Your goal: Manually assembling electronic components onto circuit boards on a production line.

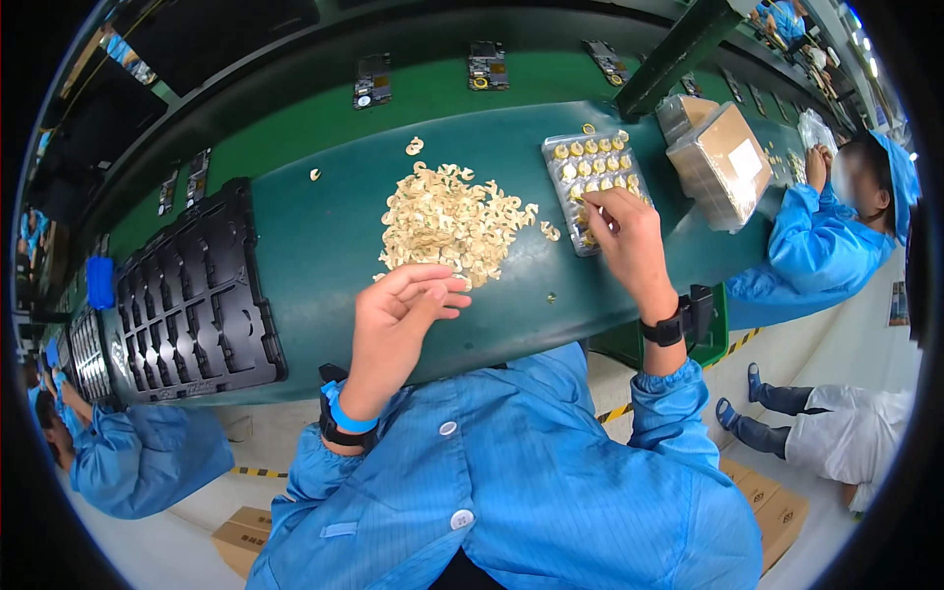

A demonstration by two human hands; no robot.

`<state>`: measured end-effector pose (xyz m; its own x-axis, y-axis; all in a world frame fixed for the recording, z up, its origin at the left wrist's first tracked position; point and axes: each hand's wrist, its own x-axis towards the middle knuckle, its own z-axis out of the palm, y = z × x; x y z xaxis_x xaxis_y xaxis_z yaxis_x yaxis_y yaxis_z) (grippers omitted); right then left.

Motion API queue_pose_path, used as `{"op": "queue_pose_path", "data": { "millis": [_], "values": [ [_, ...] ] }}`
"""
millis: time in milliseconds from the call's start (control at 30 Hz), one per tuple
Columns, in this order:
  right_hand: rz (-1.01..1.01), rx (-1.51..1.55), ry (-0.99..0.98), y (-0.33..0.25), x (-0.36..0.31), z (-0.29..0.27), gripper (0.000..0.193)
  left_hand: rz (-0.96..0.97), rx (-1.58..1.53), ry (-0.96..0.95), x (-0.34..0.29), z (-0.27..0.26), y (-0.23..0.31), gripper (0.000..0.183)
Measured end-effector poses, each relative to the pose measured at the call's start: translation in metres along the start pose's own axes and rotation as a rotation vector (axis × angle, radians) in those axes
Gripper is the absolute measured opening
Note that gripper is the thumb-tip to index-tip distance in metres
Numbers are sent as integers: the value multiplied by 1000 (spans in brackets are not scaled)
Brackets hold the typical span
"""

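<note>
A loose heap of small cream C-shaped pieces [442, 221] lies on the green work surface [324, 285]. At its near edge is my left hand [398, 315], fingers curled toward the thumb. A cream piece shows by those fingertips, but I cannot tell whether they grip it. To the right, a clear plastic tray [587, 169] holds rows of round yellow-and-cream parts. Over its near part my right hand [629, 236] bends down, thumb and forefinger pinched together at one of the parts. Whatever sits between these fingertips is hidden.
Black slotted trays [197, 310] stand at left. Beyond the surface, circuit boards [487, 67] lie on a green strip. Stacked boxes [723, 162] sit right of the plastic tray, below a dark post [678, 54]. A co-worker [826, 246] in blue works at right.
</note>
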<state>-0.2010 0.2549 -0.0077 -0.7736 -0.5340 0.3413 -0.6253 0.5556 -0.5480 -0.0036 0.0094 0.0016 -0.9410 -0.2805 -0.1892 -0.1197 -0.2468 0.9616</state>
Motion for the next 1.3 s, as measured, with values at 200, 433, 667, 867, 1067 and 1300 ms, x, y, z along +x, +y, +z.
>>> {"op": "queue_pose_path", "data": {
  "millis": [200, 433, 667, 867, 1067, 1300],
  "values": [
    [366, 907, -102, -73, -19, 21, 13, 68, -11, 50, 3, 29, -5, 25],
    [289, 1023, -164, -110, -30, 43, 11, 276, 70, 177, 6, 31, -5, 18],
    [-73, 581, -104, -112, -21, 37, 13, 290, 204, 161, 4, 23, -5, 17],
    [29, 623, -138, -109, -23, 41, 7, 257, 238, 141, 5, 21, -8, 19],
    [65, 650, -87, -111, -25, 48, 8, 406, 441, 56, 7, 20, -9, 24],
    [140, 832, -70, -109, -31, 54, 6, 213, 85, 116, 5, 18, -9, 23]
  ]
}}
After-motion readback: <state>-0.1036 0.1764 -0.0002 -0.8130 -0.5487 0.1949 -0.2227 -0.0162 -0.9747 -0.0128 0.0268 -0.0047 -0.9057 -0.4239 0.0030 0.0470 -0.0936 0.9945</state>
